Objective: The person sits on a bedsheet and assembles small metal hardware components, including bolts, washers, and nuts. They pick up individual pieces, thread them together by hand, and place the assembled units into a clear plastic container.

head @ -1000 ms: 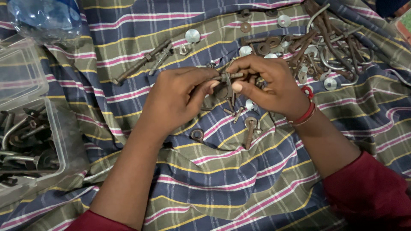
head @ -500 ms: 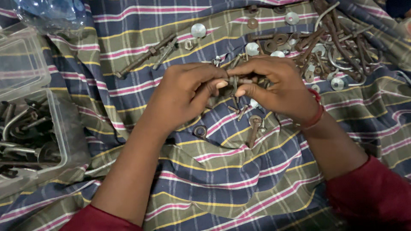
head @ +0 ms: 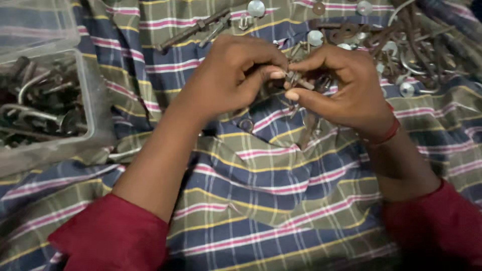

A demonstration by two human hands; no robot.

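Bolt (head: 299, 81) pinched between both hands' fingers (head: 277, 74)

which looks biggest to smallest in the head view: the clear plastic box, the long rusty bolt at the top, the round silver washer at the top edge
1. clear plastic box, by far the largest, though nearer the camera.
2. long rusty bolt.
3. round silver washer, smallest, partly cut off by the frame.

My left hand (head: 228, 75) and right hand (head: 346, 85) meet fingertip to fingertip in front of me, knuckles up. My left fingers curl under, thumb pressed against the forefinger in a pinch. My right thumb and forefinger pinch too, the other fingers loosely bent beneath. Both forearms angle inward from my red sleeves, bare to the wrists.
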